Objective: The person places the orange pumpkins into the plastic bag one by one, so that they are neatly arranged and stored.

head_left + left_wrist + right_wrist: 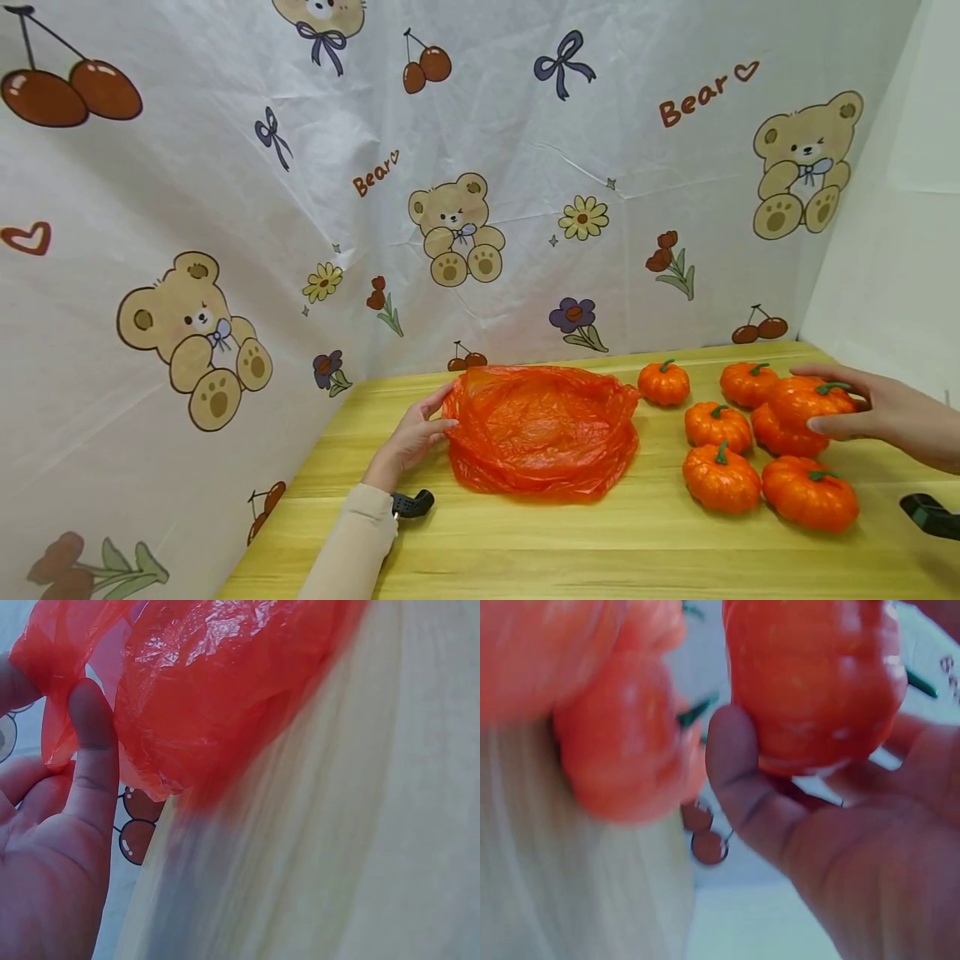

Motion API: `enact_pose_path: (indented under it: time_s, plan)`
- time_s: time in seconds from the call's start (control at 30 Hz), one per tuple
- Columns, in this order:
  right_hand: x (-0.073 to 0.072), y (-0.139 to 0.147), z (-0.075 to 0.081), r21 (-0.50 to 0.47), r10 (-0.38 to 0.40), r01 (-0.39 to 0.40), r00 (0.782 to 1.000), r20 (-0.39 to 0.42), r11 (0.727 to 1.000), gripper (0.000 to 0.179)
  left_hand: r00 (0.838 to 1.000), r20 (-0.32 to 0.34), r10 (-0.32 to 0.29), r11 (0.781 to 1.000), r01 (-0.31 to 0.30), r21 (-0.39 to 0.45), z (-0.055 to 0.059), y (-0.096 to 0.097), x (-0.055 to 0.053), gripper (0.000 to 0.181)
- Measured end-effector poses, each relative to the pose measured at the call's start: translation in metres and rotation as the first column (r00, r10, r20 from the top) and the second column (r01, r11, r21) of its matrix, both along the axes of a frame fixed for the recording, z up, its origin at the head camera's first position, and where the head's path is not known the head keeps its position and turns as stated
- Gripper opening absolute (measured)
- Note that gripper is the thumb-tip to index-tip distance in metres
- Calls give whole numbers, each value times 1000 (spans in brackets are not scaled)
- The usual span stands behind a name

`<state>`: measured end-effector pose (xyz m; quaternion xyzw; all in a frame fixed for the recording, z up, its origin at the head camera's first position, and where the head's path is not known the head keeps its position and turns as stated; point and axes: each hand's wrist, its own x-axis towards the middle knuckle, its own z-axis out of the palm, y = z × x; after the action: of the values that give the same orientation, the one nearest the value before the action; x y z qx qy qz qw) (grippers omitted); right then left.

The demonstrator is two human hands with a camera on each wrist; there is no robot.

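A thin red plastic bag (540,433) lies on the table with its mouth spread wide. My left hand (416,437) pinches the bag's left rim between thumb and fingers; the left wrist view shows the film (64,697) between them. On the right, my right hand (873,408) grips a small orange pumpkin (806,402) with a green stem, thumb on the near side and fingers round the far side. That pumpkin (814,682) is held above another pumpkin (787,433), which it partly hides. In the right wrist view the nearby pumpkins are blurred.
Several more small pumpkins (720,477) stand in a group right of the bag, one of them (663,383) near its back right corner. The wooden table (570,550) meets a white printed cloth (517,325) at the back and left. A white wall (892,275) rises at the right.
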<state>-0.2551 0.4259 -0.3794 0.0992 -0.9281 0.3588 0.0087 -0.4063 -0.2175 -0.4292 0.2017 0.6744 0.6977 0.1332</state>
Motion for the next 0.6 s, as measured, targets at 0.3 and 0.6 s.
enact_pose_path:
  time_s: [0.3, 0.6]
  plan:
    - [-9, -36, 16, -74, 60, -59, 998, 5, 995, 76, 1000, 8, 11, 1000, -11, 4, 0, 1, 0, 80]
    - [-13, -72, 32, -91, 51, -51, 999, -2, 995, 81, 1000, 11, 19, 1000, -19, 1, -1, 1, -1, 79]
